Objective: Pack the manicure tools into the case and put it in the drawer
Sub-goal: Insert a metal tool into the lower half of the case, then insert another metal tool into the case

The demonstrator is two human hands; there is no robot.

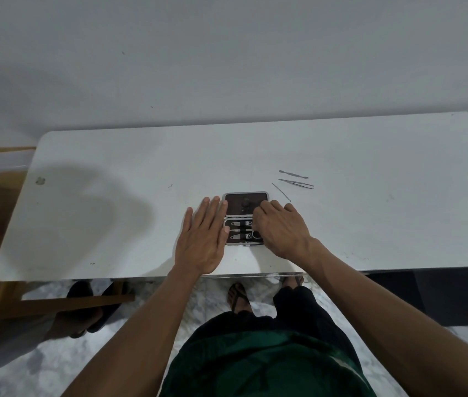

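Packing step, case open on table

Case (246, 218) lies open near the front edge of the white table (112, 224), lid half flat toward the wall, tray half toward me. Two clippers (241, 230) sit strapped in the tray. My left hand (202, 242) is flat and spread, holding nothing, fingertips touching the case's left edge to steady it. My right hand (280, 230) is curled over the tray's right side; whether its fingers pinch a tool is hidden, cannot tell. Three loose tools remain right of and behind the case: pusher (293, 174), tweezers (296, 183), thin pick (281, 192). Judging mid-packing. Next move calls for reaching right, fetching each, slotting it in, then closing. No drawer in view.
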